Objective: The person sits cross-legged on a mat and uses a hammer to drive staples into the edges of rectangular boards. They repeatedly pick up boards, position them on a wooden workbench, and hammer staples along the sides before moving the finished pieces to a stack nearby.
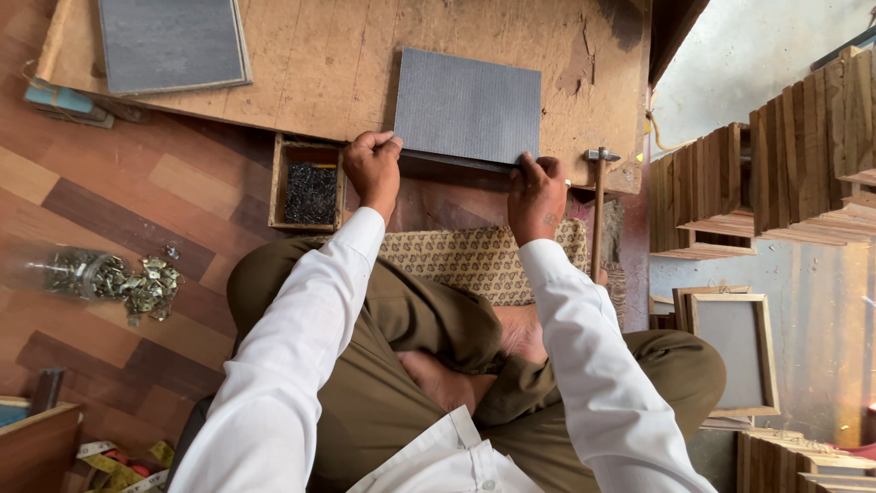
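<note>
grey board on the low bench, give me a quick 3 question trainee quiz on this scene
1. True or false: both hands grip the near edge of the grey board.
2. What lies just right of the right hand? A) hammer B) saw C) brush
3. What does the small wooden box beside the left hand hold?

Key: 1 true. 2 A, the hammer. 3 Small dark nails or tacks.

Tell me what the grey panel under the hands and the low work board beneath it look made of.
Grey panel: seemingly hardboard or a similar sheet, matte, with fine ribbed texture; exact material unclear. Work board: raw plywood or timber, unfinished, with visible grain, stains and chipped patches.
</note>
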Demonstrator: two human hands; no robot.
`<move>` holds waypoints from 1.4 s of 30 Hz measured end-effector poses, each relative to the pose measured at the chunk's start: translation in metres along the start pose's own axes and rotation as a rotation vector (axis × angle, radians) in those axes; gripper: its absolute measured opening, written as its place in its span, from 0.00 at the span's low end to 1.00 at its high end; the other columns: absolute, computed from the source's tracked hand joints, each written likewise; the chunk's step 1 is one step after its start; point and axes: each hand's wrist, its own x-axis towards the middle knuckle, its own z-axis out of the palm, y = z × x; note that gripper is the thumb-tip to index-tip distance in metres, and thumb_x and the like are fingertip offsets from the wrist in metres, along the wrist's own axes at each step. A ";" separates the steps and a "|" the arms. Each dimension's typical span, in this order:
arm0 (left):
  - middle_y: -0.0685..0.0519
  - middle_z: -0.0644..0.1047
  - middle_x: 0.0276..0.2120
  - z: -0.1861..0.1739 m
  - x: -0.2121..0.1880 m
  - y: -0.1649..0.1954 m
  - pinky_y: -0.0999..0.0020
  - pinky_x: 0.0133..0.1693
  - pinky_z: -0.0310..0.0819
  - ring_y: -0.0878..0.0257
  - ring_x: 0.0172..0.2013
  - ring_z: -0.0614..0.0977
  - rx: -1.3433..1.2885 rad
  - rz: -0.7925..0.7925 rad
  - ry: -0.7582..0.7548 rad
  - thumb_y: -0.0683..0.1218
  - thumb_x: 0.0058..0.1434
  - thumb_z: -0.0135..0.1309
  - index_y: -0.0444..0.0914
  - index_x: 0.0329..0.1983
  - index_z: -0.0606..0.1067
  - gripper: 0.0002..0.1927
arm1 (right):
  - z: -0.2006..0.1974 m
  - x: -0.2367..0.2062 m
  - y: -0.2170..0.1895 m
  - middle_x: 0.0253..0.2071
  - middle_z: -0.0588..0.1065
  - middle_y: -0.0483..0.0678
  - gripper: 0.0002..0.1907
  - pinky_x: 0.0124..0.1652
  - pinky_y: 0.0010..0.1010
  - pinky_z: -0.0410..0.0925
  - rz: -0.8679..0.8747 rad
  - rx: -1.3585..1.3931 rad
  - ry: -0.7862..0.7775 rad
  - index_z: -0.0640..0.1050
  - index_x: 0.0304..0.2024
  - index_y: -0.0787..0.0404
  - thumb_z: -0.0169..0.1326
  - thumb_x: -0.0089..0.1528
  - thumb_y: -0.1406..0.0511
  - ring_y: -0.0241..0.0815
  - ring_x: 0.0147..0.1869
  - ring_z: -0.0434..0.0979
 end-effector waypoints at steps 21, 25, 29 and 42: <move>0.41 0.80 0.48 -0.137 0.061 -0.004 0.49 0.52 0.76 0.42 0.50 0.81 1.324 0.090 -0.925 0.39 0.52 0.62 0.39 0.44 0.81 0.14 | -0.045 0.012 0.002 0.40 0.81 0.60 0.41 0.44 0.46 0.72 0.126 -0.128 -0.521 0.67 0.71 0.42 0.67 0.57 0.57 0.60 0.45 0.82; 0.40 0.80 0.52 -0.137 0.055 -0.002 0.49 0.55 0.76 0.41 0.54 0.81 1.491 0.088 -0.978 0.38 0.57 0.53 0.40 0.48 0.82 0.16 | -0.051 0.010 -0.005 0.41 0.81 0.61 0.42 0.48 0.46 0.72 0.140 -0.081 -0.521 0.66 0.73 0.44 0.67 0.57 0.57 0.60 0.47 0.82; 0.40 0.79 0.53 -0.132 0.046 0.001 0.49 0.54 0.76 0.41 0.54 0.80 1.531 0.142 -1.005 0.38 0.58 0.52 0.38 0.47 0.82 0.15 | -0.058 0.003 -0.003 0.45 0.80 0.60 0.42 0.48 0.43 0.73 0.146 -0.037 -0.517 0.66 0.73 0.43 0.66 0.57 0.58 0.58 0.49 0.82; 0.44 0.83 0.34 -0.125 0.030 0.021 0.63 0.39 0.82 0.57 0.33 0.86 0.891 0.010 -0.724 0.34 0.67 0.48 0.31 0.39 0.79 0.08 | -0.068 -0.006 0.016 0.45 0.81 0.59 0.42 0.48 0.43 0.73 0.160 0.005 -0.500 0.64 0.73 0.43 0.66 0.58 0.61 0.57 0.49 0.82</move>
